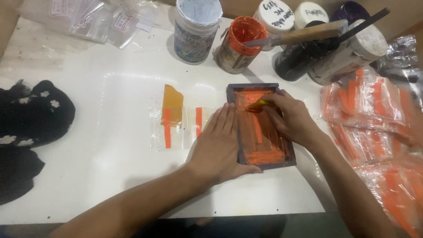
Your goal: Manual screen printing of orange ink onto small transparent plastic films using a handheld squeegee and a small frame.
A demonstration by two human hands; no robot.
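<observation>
My left hand (220, 145) lies flat, open, pinning the frame (261, 125) mid-table; my right hand (288, 117) grips a squeegee (257, 105) inside it — a frame slip could smear orange ink onto the bag (178, 128).

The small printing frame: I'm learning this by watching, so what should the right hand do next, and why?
Probably draw the yellow squeegee toward the near end of the printing frame. The right hand holds it at the far end, where orange ink sits, and the left hand is pressed flat on the frame's left edge, steadying it over the clear bag.
</observation>
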